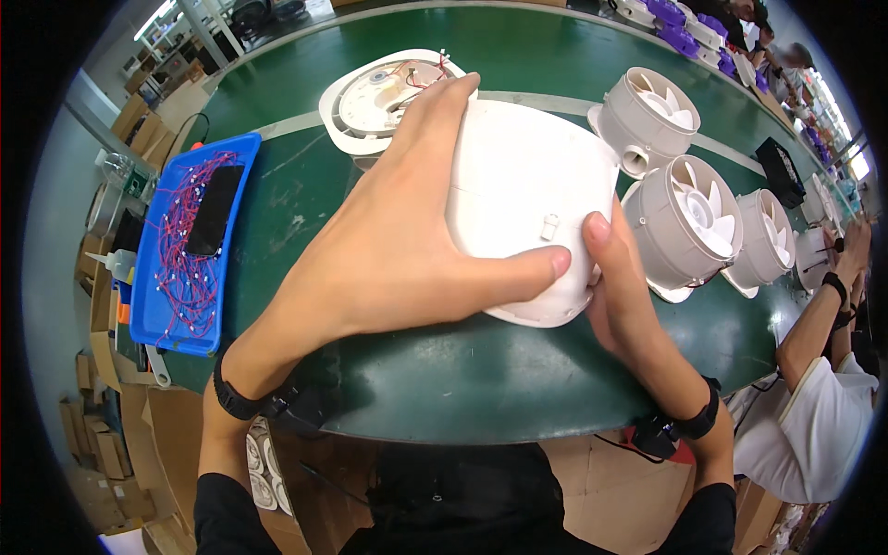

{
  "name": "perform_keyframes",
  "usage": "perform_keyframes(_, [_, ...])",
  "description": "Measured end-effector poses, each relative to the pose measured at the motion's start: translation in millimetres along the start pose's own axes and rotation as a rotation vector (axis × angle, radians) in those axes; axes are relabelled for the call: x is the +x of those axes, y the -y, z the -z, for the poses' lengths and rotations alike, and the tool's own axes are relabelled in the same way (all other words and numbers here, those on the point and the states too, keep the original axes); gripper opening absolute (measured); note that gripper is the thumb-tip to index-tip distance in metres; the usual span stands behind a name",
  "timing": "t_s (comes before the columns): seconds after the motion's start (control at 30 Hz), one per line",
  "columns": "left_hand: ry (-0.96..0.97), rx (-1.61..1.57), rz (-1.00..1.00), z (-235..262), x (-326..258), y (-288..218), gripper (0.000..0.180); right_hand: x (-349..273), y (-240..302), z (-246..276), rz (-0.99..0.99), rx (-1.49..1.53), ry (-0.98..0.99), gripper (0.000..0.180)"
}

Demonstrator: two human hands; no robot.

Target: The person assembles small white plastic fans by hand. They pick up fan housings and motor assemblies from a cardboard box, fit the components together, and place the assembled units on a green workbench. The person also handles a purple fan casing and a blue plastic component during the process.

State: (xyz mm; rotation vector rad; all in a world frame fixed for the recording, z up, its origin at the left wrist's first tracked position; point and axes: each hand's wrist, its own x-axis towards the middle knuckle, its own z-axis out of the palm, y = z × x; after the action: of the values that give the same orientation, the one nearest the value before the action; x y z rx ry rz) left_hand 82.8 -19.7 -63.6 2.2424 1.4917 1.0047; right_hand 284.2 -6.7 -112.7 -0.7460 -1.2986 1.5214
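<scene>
"Logging left to right, quick. Far left?"

"Blue tray (141, 301), heap of wires (180, 268) in it, 1 black phone (214, 211) on top. Well apart from the work."

"Left hand?"

"My left hand (398, 231) comes up from lower left, back of it showing, thumb and fingers spread wide. Fingers (442, 106) reach along the far left side of the white housing (527, 171); thumb (523, 276) lies across its near part, tip pointing right. So it's gripping. Beyond, 1 rounded white base (351, 128)."

"Housing position?"

"Between my 2 hands, over the green table (416, 393). Long axis seems to run away from me. Small moulded tab (550, 228) near the left thumb tip. Can't tell if the underside touches the table."

"Nearer hand?"

"Neither, 2 contacts. Left covers more."

"Right hand?"

"My right hand (622, 287) angles up from lower right. 1 tip, probably the thumb, on the housing's right edge; other fingers tuck below, mostly hidden, spread unclear. Looks like a pinch on that edge."

"Right of that?"

"3 fan housings (659, 215), nearest just beside my hand. Next clip."
</scene>
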Motion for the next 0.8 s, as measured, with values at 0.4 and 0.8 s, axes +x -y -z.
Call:
perform_keyframes(0.4, [0.029, -0.110, 0.048, 6, -3, -16, 0.104, -6, -2, 1, 0.074, -0.105, 0.013, 0.093])
perform_keyframes(0.8, [0.003, -0.095, 0.052, 2, -5, -14, 0.104, -6, -4, 3, 0.079, -0.147, 0.004, 0.095])
